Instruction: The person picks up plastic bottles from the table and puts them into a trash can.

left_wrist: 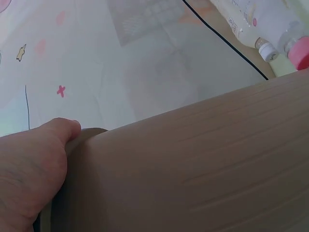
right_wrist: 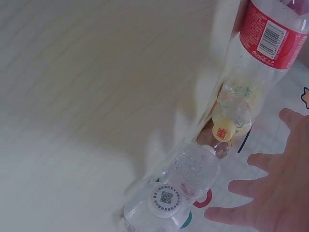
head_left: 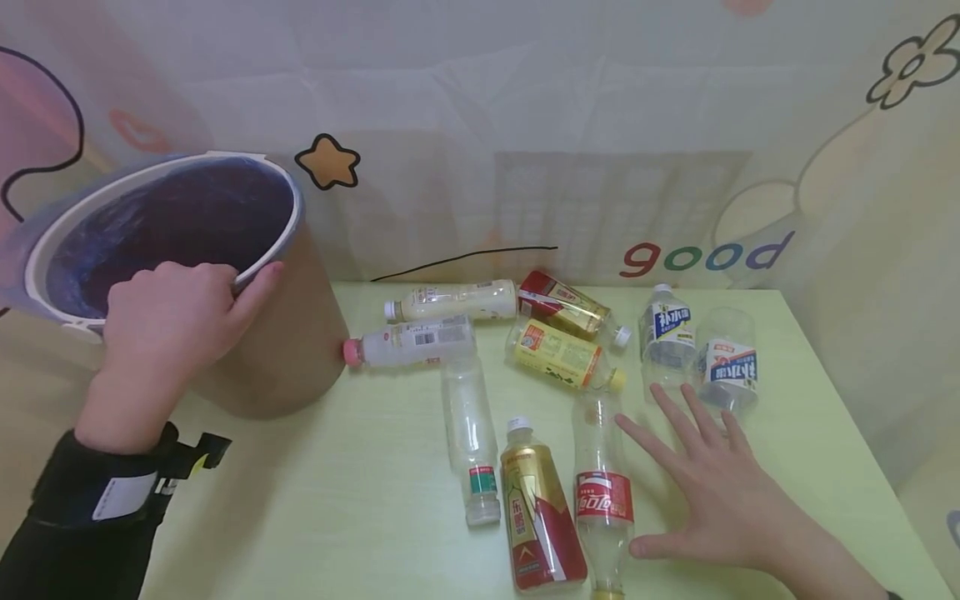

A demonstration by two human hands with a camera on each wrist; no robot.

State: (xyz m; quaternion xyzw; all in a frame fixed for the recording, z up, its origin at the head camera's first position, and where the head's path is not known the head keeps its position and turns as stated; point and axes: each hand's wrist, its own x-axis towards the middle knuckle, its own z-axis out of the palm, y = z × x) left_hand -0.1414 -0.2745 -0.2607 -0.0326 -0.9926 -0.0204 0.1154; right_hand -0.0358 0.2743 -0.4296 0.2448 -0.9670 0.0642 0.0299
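Observation:
My left hand [head_left: 168, 325] grips the near rim of a brown trash bin [head_left: 277, 333], fingers over the inner side and thumb outside. A bluish plastic bag [head_left: 97, 242] lines the bin, which leans a little on the table. Spread wide, my right hand [head_left: 720, 492] holds nothing; its fingers point away from me. Beside its thumb lies a clear cola bottle [head_left: 603, 497] with a red label. Just beyond its fingertips are two clear water bottles with blue-and-white labels, the left one [head_left: 670, 325] and the right one [head_left: 729, 367]. Whether the hand touches any bottle I cannot tell.
A gold-and-red bottle [head_left: 540, 517] and a clear green-labelled bottle [head_left: 471, 433] lie mid-table. Farther back are a pink-capped bottle [head_left: 412, 342], a white-capped pale bottle [head_left: 457, 300], a yellow-labelled bottle [head_left: 558, 354] and another red-gold bottle [head_left: 566, 304]. A printed curtain [head_left: 450, 108] hangs behind.

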